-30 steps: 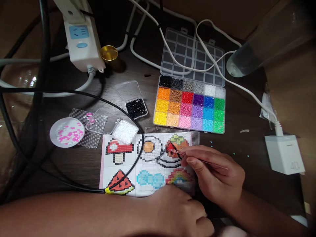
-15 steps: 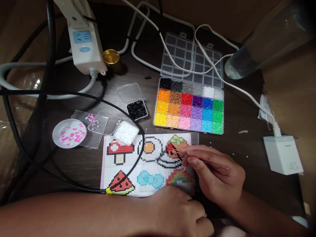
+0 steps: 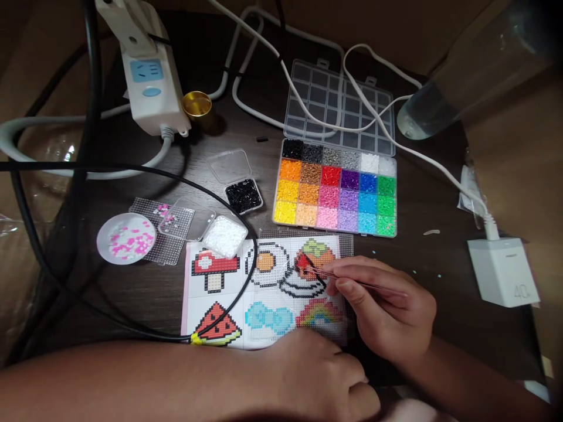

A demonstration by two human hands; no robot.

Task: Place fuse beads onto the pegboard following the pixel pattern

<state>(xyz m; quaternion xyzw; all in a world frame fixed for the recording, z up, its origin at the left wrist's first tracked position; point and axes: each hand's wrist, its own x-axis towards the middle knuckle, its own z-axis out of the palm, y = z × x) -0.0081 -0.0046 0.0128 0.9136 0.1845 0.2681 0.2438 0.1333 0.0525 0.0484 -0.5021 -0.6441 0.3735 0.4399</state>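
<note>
My right hand (image 3: 391,308) pinches a pair of thin tweezers (image 3: 328,273), whose tips point left at red and black beads below the orange fruit picture. These beads sit on a clear pegboard (image 3: 346,241), which lies over a printed pattern sheet (image 3: 187,305). On the sheet are a mushroom, an egg, a watermelon slice, a blue bow and a rainbow. My left hand (image 3: 323,372) rests curled at the sheet's lower edge, knuckles up. Its fingertips are hidden, so whatever it may hold cannot be seen.
Behind the sheet stands a sorted bead box (image 3: 336,187), lid open. Small cases hold white beads (image 3: 225,236) and black beads (image 3: 243,195). A white dish (image 3: 103,243) has pink and white beads. A black cable (image 3: 176,173) loops over the sheet. A power strip (image 3: 153,99) and charger (image 3: 501,272) flank the table.
The tweezer tips have shifted very slightly at the red beads. Both hands stay in nearly the same place; the whole view has moved a little.
</note>
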